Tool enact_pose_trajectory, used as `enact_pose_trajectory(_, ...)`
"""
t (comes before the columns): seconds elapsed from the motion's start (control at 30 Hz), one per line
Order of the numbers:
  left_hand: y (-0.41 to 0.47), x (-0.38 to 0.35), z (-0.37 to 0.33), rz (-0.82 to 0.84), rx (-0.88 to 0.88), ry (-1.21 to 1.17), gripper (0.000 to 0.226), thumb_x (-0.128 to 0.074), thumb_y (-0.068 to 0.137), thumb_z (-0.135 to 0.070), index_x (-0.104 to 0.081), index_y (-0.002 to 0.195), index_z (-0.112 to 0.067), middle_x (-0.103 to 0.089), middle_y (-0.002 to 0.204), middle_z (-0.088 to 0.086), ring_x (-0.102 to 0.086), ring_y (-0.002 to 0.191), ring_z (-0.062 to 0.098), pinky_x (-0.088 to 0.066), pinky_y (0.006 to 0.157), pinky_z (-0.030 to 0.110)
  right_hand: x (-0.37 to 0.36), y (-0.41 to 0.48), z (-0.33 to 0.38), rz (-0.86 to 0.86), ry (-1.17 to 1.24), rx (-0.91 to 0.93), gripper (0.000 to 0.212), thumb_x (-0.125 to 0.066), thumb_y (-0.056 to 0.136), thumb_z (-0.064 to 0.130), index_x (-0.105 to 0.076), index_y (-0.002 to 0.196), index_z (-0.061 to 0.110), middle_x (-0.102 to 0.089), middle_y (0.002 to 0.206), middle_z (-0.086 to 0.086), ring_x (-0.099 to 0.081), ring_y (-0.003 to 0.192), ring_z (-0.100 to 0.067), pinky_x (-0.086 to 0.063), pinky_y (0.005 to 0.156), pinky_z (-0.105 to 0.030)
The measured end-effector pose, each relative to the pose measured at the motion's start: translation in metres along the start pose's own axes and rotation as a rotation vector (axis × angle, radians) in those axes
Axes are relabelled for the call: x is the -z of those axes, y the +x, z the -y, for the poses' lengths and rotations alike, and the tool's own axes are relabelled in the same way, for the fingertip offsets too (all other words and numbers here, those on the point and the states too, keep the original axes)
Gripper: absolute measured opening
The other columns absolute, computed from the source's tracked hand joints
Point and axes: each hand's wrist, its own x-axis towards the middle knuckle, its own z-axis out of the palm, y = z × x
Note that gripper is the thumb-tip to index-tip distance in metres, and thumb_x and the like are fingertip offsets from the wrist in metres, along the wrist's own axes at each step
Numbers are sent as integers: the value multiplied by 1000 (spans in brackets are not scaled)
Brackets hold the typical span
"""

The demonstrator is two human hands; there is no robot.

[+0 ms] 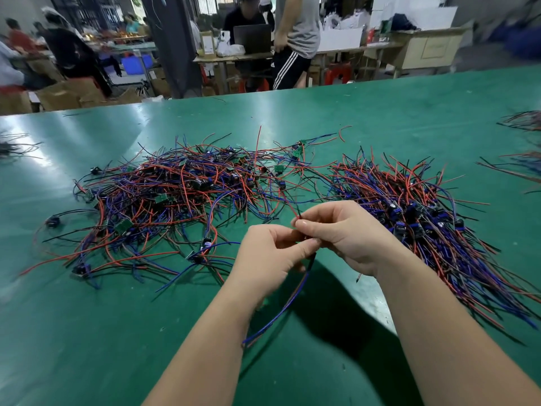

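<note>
At the frame's centre, our left hand [268,253] and right hand [336,232] together pinch a small wire harness [288,303] above the green table [87,347].

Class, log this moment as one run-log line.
left hand: pinches wire bundle | right hand: pinches it too | tails: hang over green table | tangled pile: left | neater pile: right
</note>
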Motion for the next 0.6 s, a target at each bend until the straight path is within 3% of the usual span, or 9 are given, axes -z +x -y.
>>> enact_pose_trajectory(0.1,0,2,0,-21,39,-13,7,-76,77,-11,-72,79,-6,-69,74,17,-55,56,11,-47,57,22,4,3,0,-102,90,3,9,-70,78,3,-65,73,8,-59,64,-4,-49,51,-8,-38,48,-17)
enact_pose_trajectory(0.2,-1,2,-2,15,65,-65,13,-76,76,-8,-69,81,1,-66,69,8,-54,47,6,-46,51,16,8,5,2,-178,178,40,14,-70,77,1,-63,67,9,-57,50,4,-47,43,-4,-37,43,-14)
enact_pose_trajectory(0.33,-4,-6,0,103,104,-44,12,-77,77,-9,-68,80,-1,-66,65,5,-55,47,9,-49,51,20,18,6,5,-353,278,119,16,-69,79,0,-63,67,10,-58,48,6,-50,44,-5,-42,46,-15)
enact_pose_trajectory(0.5,-7,-8,5,256,161,73,12,-80,75,-17,-69,74,-12,-68,66,3,-57,51,13,-50,52,20,29,6,7,-583,120,320,16,-71,80,1,-69,74,15,-64,60,6,-54,52,1,-45,55,-12)
enact_pose_trajectory(0.6,-8,-9,5,266,180,57,11,-80,76,-16,-69,77,-14,-67,65,1,-57,55,16,-50,50,21,32,8,7,-640,85,375,17,-69,82,-1,-70,82,16,-65,67,7,-55,56,5,-47,62,-11)
